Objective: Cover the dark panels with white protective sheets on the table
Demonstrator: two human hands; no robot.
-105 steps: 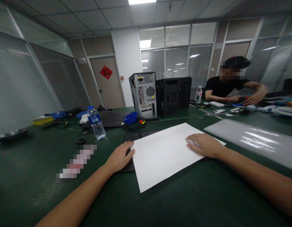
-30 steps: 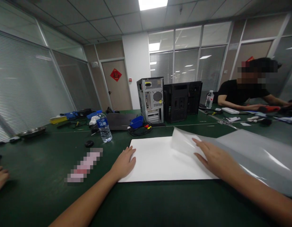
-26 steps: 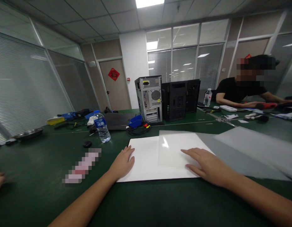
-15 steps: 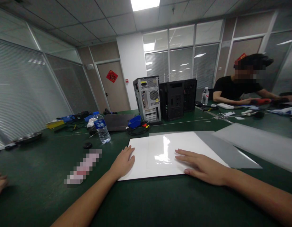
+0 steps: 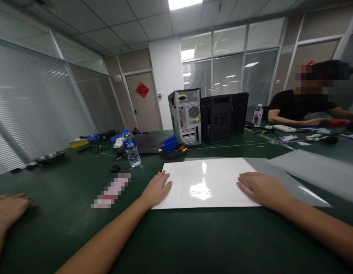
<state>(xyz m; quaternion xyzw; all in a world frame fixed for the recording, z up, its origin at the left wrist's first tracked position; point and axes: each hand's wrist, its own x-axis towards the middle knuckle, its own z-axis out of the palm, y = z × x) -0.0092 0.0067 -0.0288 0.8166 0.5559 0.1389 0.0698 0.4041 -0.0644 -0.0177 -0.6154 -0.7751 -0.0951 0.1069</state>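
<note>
A white, glossy rectangular panel (image 5: 216, 179) with a thin dark edge lies flat on the table, a bright light reflection near its middle. My left hand (image 5: 157, 190) rests on its left edge, fingers stretched forward and thumb apart on the white surface. On the opposite side, my right hand (image 5: 262, 188) lies over the right edge with its fingertips on the panel, fingers extended and close together. From behind and under the panel's right side a greyish translucent sheet (image 5: 296, 186) sticks out.
Another translucent sheet (image 5: 321, 167) lies at right. Beyond the panel stand computer cases (image 5: 186, 116), a water bottle (image 5: 132, 150) and a blue item (image 5: 169, 144) with cables. Another person's hand (image 5: 10, 209) rests at far left. A co-worker (image 5: 290, 108) sits at back right.
My right hand has moved outward from the panel's surface to its right edge. My left hand stays at the left edge. The camera view has turned slightly left; more of the other person's hand shows.
</note>
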